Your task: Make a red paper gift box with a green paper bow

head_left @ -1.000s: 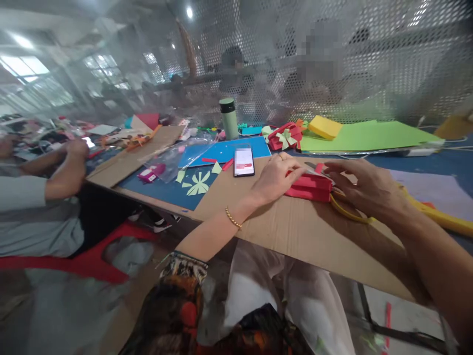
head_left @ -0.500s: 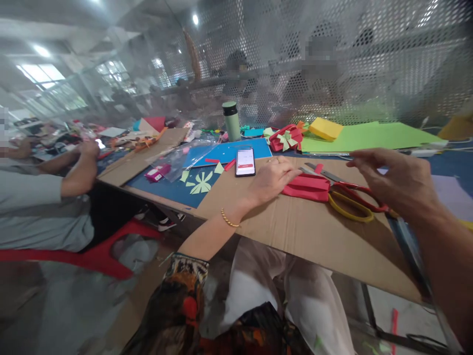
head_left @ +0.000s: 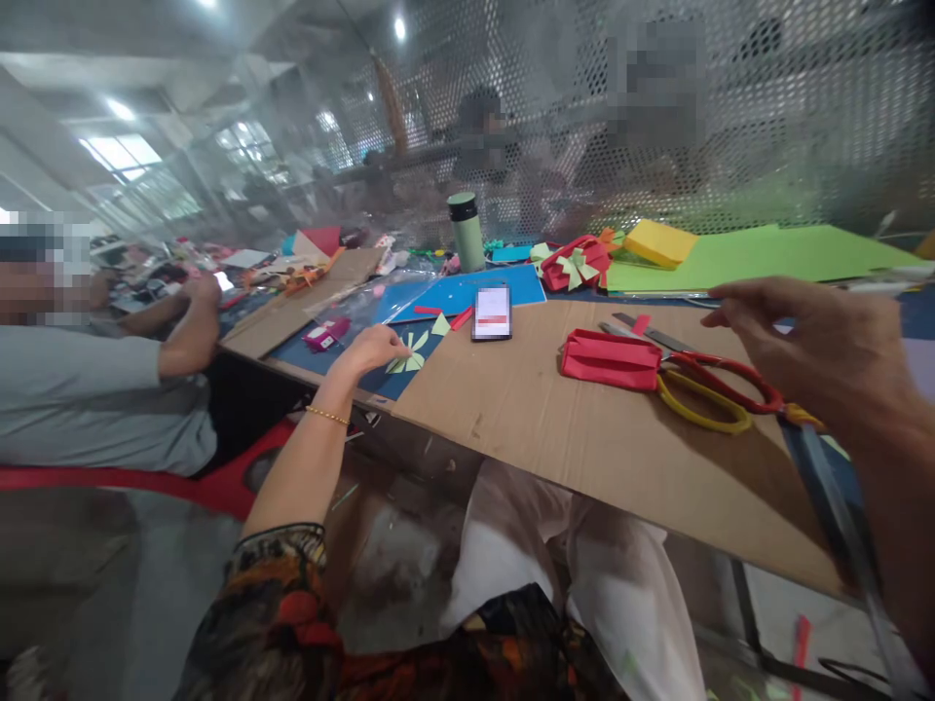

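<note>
My left hand (head_left: 374, 350) is at the left part of the table, its fingertips drawn together on a pale green paper cutout (head_left: 415, 362) shaped like petals. The fingers hide part of the cutout. My right hand (head_left: 818, 326) is raised above the right side of the cardboard, fingers loosely bent and apart, with nothing visible in them. Below and left of it lie large scissors (head_left: 705, 419) with red and yellow handles. A folded red paper box (head_left: 612, 360) rests on the cardboard beside the scissors.
A phone (head_left: 492, 313) lies on the cardboard sheet (head_left: 526, 409). Behind are a blue sheet (head_left: 430, 298), a green bottle (head_left: 467, 234), a red paper piece with pale green petals (head_left: 577, 265), a yellow block (head_left: 660, 243) and green sheets (head_left: 774, 258). Another person's arm (head_left: 186, 336) is at left.
My left hand has left the red paper box and moved left to the pale green cutout. My right hand stays raised near the scissors. The view has shifted slightly.
</note>
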The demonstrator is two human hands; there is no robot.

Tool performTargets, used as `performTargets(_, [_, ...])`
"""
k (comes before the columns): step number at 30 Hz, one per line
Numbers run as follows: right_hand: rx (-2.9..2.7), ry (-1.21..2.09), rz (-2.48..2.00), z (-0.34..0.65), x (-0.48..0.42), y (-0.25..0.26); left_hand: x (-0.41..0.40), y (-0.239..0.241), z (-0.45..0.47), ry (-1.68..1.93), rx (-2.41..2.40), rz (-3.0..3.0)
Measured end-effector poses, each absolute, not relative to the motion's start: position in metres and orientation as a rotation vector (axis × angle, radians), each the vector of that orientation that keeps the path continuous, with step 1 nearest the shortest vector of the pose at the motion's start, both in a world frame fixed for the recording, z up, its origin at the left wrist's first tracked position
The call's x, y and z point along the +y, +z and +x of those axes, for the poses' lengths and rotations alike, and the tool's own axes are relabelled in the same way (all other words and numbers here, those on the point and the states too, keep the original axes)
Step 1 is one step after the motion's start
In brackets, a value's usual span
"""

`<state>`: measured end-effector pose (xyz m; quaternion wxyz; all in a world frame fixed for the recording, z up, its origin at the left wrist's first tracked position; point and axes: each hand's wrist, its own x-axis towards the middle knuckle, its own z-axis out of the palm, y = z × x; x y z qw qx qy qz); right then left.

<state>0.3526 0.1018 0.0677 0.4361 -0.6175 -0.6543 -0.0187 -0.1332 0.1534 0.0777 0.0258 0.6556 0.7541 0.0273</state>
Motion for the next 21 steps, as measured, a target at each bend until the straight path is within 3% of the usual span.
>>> performTargets(10, [-1.652,-0.055,-1.527,0.354,0.105,0.063,0.165,0.073,-0.141,0.061,2.328,1.845])
performTargets(21, [-1.684,-0.023,-1.426,0.36,0.11,0.054,0.173,0.073,-0.138,0.437,2.285,1.889])
